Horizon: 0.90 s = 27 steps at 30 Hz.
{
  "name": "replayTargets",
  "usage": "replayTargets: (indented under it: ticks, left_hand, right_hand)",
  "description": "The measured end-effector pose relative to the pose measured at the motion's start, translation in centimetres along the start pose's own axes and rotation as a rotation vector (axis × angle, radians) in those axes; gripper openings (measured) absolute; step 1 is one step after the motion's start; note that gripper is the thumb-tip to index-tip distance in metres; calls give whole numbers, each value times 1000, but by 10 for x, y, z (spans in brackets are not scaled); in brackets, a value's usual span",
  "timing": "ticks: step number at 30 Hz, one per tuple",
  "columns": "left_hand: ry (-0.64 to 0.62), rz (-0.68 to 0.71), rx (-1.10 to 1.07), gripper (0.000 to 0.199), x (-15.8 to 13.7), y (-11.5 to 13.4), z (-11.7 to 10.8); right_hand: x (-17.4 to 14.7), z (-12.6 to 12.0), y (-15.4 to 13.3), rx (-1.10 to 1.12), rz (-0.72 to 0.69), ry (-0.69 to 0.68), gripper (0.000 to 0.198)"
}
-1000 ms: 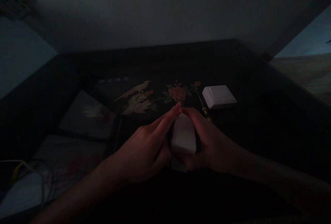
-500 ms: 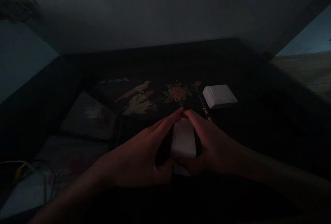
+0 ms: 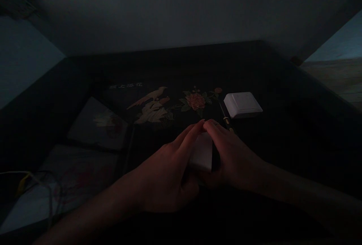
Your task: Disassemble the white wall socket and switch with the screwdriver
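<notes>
Held white case [image 3: 202,155] just below and right of frame centre, between left hand [image 3: 166,173] and right hand [image 3: 233,154]; had fingers [image 3: 190,135] of both wrapped on its sides, with tips meeting at its far end; looked mid-handling, not yet let go; couldn't confirm any finished step or remaining work, with most surfaces covered or dark; spotted screwdriver [image 3: 227,122] on counter [image 3: 175,73], right of centre, in neither hand, just beside white box [image 3: 243,105].
</notes>
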<state>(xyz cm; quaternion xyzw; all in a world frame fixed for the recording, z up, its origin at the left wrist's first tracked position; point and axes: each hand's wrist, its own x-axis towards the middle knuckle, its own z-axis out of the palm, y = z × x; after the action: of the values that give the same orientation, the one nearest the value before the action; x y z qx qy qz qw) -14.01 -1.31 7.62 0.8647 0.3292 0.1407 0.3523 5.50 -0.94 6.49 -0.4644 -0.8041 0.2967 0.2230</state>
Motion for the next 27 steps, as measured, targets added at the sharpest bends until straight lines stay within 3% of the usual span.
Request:
replayTargets:
  ticks: [11,17,22,27]
  left_hand:
    - [48,-88,-128,88,3,3,14]
    - [46,-35,-190,87,1,-4,2]
    - [-7,-43,-508,84,6,-13,-11]
    - [165,-87,-778,74,12,-16,-5]
  right_hand:
    - [3,2,1,-15,58,-51,59]
    - [1,-4,0,19,55,-14,59]
    - [-1,-15,-1,186,29,-42,53]
    - [2,-12,1,482,74,42,75]
